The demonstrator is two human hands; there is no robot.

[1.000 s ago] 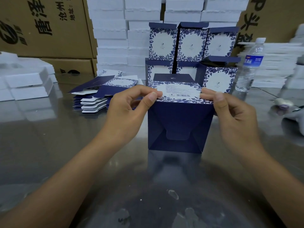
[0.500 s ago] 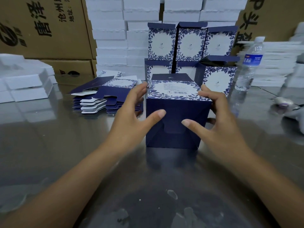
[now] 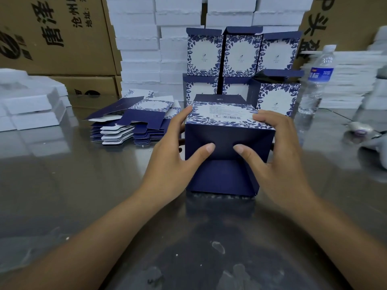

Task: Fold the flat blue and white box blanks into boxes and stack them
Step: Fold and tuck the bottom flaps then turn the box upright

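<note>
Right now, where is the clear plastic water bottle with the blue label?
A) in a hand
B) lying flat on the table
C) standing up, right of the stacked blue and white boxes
C: the clear plastic water bottle stands upright, right of the stacked blue and white boxes.

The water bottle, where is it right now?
In the head view, the water bottle stands far right on the table, just right of the stacked boxes.

Matt navy card on the box, smooth printed paper up top; super glossy, scuffed, mirror-like counter; clear plastic bottle; dull brown cardboard cartons behind
</note>
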